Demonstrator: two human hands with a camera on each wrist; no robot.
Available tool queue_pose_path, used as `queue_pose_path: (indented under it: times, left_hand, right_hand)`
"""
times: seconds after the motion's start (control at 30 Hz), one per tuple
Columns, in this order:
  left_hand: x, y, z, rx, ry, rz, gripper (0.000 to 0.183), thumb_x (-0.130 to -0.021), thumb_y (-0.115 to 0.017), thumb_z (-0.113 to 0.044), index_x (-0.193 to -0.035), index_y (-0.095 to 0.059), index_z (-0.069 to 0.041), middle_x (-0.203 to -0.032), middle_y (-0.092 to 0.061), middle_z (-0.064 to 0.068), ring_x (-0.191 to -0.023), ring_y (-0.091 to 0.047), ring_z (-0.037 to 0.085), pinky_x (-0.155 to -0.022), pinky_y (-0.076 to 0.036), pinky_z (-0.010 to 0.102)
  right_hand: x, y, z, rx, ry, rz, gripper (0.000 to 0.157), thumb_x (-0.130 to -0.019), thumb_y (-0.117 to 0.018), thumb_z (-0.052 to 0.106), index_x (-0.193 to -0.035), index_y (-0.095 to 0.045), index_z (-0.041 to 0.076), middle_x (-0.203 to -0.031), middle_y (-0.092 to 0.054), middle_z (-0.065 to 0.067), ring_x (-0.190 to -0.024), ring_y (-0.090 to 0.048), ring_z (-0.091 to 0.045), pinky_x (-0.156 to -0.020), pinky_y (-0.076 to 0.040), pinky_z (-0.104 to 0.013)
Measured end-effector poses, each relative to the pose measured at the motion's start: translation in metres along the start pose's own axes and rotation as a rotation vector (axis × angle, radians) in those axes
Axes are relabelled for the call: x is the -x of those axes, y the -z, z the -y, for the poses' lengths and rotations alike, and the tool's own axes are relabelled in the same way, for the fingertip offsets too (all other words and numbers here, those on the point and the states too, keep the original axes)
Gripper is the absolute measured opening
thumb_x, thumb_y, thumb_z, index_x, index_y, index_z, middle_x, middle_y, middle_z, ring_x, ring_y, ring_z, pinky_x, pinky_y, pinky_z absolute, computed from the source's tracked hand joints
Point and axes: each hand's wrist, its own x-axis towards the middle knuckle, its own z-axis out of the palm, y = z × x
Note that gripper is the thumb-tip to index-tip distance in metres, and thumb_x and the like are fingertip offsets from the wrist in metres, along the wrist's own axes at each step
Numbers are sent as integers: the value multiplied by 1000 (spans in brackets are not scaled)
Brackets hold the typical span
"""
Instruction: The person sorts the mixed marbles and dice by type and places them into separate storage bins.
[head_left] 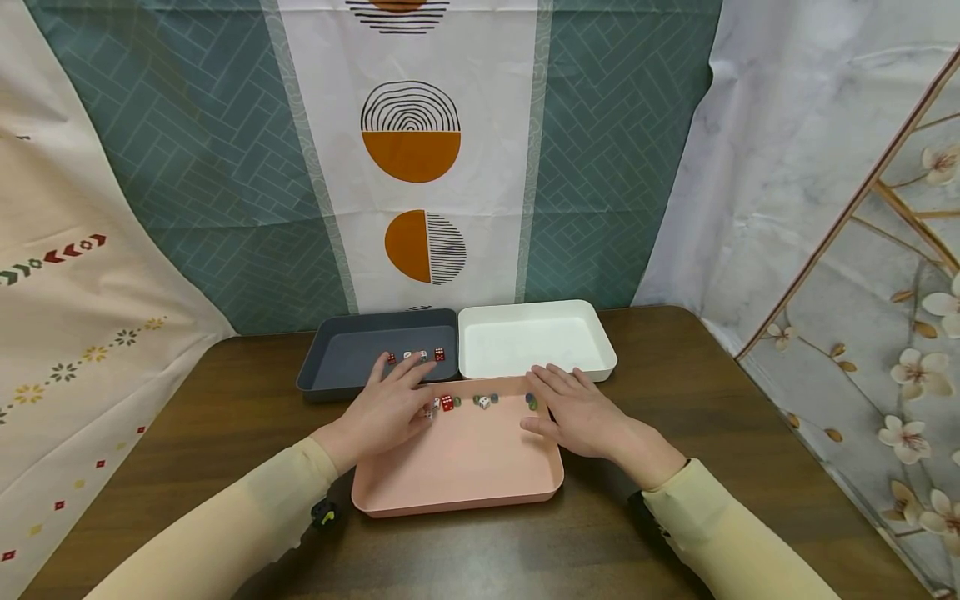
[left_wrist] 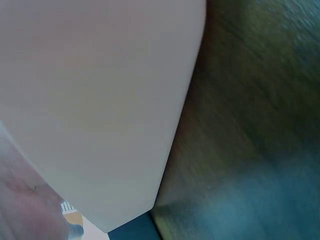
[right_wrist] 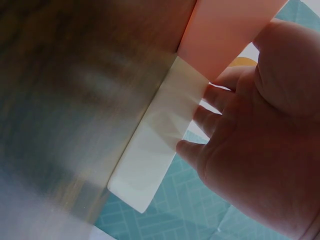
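A pink tray [head_left: 465,467] lies between the hands, with small pieces along its far side: a red die [head_left: 447,403], a white die [head_left: 484,402], and small green and blue pieces [head_left: 531,401] too small to identify. My left hand [head_left: 386,417] reaches over the tray's left side, fingers spread toward the dark tray. White dice [head_left: 432,408] show beside its fingers, partly hidden; no grip on them is visible. My right hand [head_left: 588,417] lies over the far right corner, fingers extended toward the white tray, thumb pointing inward. The left wrist view mostly shows the tray's outer wall [left_wrist: 100,100].
Behind on the left stands a dark grey tray [head_left: 337,358] containing several red and white dice [head_left: 439,354]. A white tray [head_left: 532,337] adjoins it on the right. All stand on a brown wooden table [head_left: 225,433], with patterned cloth [head_left: 600,167] hanging behind.
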Motion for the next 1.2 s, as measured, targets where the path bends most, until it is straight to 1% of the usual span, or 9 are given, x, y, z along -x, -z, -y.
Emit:
queue_pose_path:
  times: [0.1, 0.27, 0.43, 0.5, 0.63, 0.7, 0.8, 0.93, 1.2]
  left_hand:
    - [1, 1, 0, 6, 3, -2, 26, -93, -93, -27, -116, -83, -20, -160, -58, 18, -158, -41, 44, -122, -22, 81]
    - [1, 5, 0, 21, 9, -5, 19, -92, -93, -24, -107, -82, -21, -161, -58, 18, -158, -42, 44, -122, -21, 81]
    - [2, 14, 4, 48, 20, -19, 18, -91, -95, -21, -101, -79, -22, -162, -57, 19, -158, -40, 45, -123, -20, 81]
    - [2, 17, 6, 53, 24, -28, 19, -90, -95, -21, -102, -80, -21, -161, -57, 19, -159, -39, 45, -123, -19, 81]
    - [2, 22, 11, 66, 41, -30, 20, -90, -96, -20, -102, -81, -21, -162, -56, 19, -160, -37, 45, -124, -16, 81]
    - [2, 25, 13, 70, 53, -31, 20, -89, -96, -18, -100, -80, -21, -163, -55, 18, -160, -36, 46, -125, -15, 80]
    - [3, 29, 17, 74, 66, -44, 21, -87, -97, -15, -97, -79, -21, -163, -55, 18, -160, -36, 46, -125, -15, 80]
    - [3, 34, 23, 76, 77, -67, 21, -88, -97, -14, -95, -77, -20, -163, -55, 20, -160, -37, 47, -124, -16, 80]
    - [4, 37, 40, 74, 114, -77, 19, -90, -95, -14, -96, -77, -20, -164, -53, 22, -160, -35, 48, -124, -15, 81]
  right_hand:
    - [0, 0, 0, -1, 0, -1, 83, -114, -54, 56, -173, -33, 3, -180, -29, -18, -167, -22, -40, -133, -12, -65]
    - [0, 0, 1, -3, 3, -4, 82, -114, -55, 56, -173, -33, 2, -179, -29, -18, -167, -23, -40, -132, -13, -65]
    - [1, 1, 1, -2, 6, -2, 82, -114, -55, 55, -173, -33, 2, -179, -29, -18, -167, -23, -40, -132, -13, -65]
    - [1, 1, 1, 0, 6, -3, 82, -114, -55, 55, -172, -33, 2, -179, -29, -19, -167, -23, -40, -132, -13, -65]
    - [1, 2, 1, 4, 6, -5, 82, -114, -56, 55, -172, -33, 2, -179, -29, -19, -167, -23, -41, -132, -13, -66]
    - [1, 2, 2, 5, 7, -5, 82, -114, -55, 55, -172, -33, 2, -179, -30, -18, -167, -23, -41, -132, -13, -66]
    - [1, 1, 1, 5, 5, -3, 82, -114, -55, 55, -172, -33, 2, -179, -29, -18, -167, -23, -41, -132, -13, -65]
    - [0, 1, 1, 8, 0, 1, 82, -114, -55, 56, -173, -33, 2, -180, -29, -18, -167, -23, -40, -132, -13, -65]
    - [1, 1, 1, 3, 3, 4, 84, -113, -55, 57, -173, -32, 3, -180, -28, -18, -167, -22, -40, -133, -12, -65]
